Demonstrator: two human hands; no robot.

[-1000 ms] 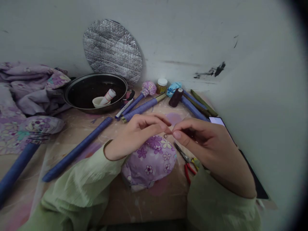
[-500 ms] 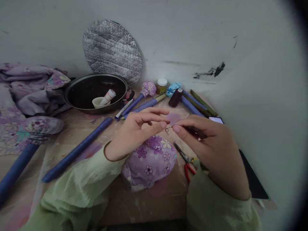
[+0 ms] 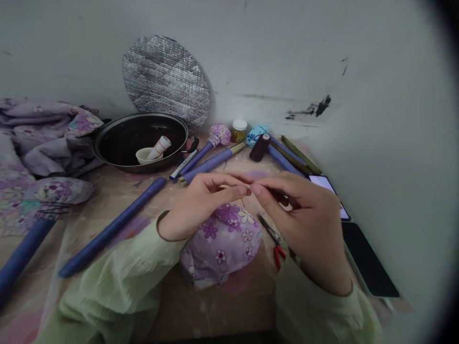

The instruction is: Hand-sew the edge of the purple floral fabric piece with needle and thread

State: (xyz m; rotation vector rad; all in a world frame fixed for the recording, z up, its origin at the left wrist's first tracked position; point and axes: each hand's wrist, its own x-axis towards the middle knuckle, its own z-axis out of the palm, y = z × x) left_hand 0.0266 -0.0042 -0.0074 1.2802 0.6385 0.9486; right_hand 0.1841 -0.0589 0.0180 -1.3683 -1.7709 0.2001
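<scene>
My left hand (image 3: pixel 201 203) is pinched at the fingertips, close against those of my right hand (image 3: pixel 306 215), which is pinched too. Between them is a thin dark thread (image 3: pixel 243 202), one short end of it dangling under my left fingertips. Fingers cover most of the thread. Below my hands lies a rounded bundle of purple flowered cloth (image 3: pixel 224 248) on the table. Red-handled needle-nose pliers (image 3: pixel 270 229) rest just right of the bundle, partly covered by my right sleeve. A dark thread spool (image 3: pixel 259 148) stands behind my hands.
At the back left, a black pan (image 3: pixel 139 165) holds a small cup (image 3: pixel 143 155). Blue-wrapped sticks (image 3: pixel 114 227) lie around the table (image 3: pixel 211 310). Flowered fabric (image 3: pixel 39 148) is heaped left. A phone (image 3: pixel 326 186) and a dark tablet-like slab (image 3: pixel 369 260) lie right.
My fingertips have come together; the small thread loop that showed between them is now mostly covered. My right hand has shifted slightly left, and the view has moved a little, showing more of the phone.
</scene>
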